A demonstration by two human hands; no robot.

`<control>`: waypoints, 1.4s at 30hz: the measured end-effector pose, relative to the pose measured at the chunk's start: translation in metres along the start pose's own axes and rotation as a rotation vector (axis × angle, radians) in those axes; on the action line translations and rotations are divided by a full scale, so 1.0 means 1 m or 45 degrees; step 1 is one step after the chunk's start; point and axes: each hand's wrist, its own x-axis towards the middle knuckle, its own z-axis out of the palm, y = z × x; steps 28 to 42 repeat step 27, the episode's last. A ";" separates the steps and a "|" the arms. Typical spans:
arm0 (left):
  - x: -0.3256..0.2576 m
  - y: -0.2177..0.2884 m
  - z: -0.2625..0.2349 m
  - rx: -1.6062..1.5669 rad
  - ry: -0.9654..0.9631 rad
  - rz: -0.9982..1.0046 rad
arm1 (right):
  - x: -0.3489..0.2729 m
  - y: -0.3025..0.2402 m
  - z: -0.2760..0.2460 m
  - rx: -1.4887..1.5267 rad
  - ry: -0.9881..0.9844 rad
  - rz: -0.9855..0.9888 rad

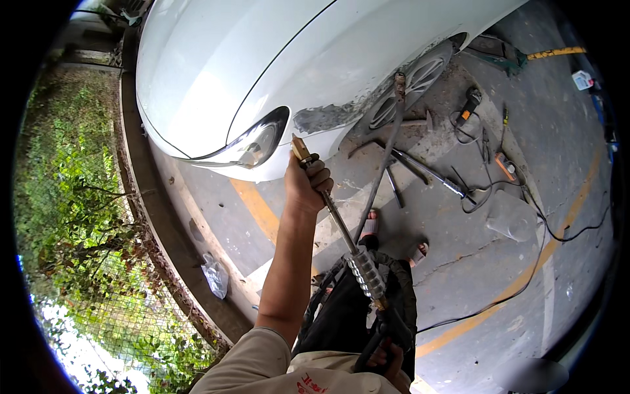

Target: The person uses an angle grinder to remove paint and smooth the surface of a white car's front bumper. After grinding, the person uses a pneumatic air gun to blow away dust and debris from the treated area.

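My left hand is raised and closed around the thin steel shaft of a slide hammer, close to its brass-coloured tip. That tip sits near the bare grey sanded patch on the white car's front fender, beside the headlight. The ribbed metal sliding weight rests low on the shaft. My right hand, partly hidden at the bottom edge, grips the tool's dark handle end.
A long rod leans against the fender by the front wheel. Several hand tools, a power tool, black cables and a clear plastic container lie on the concrete. My sandalled feet stand below. A curb, a crumpled bag and a mesh fence are at left.
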 end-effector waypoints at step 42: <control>-0.014 0.010 -0.020 -0.430 -0.554 -0.125 | 0.002 -0.021 -0.039 -0.125 -0.224 0.133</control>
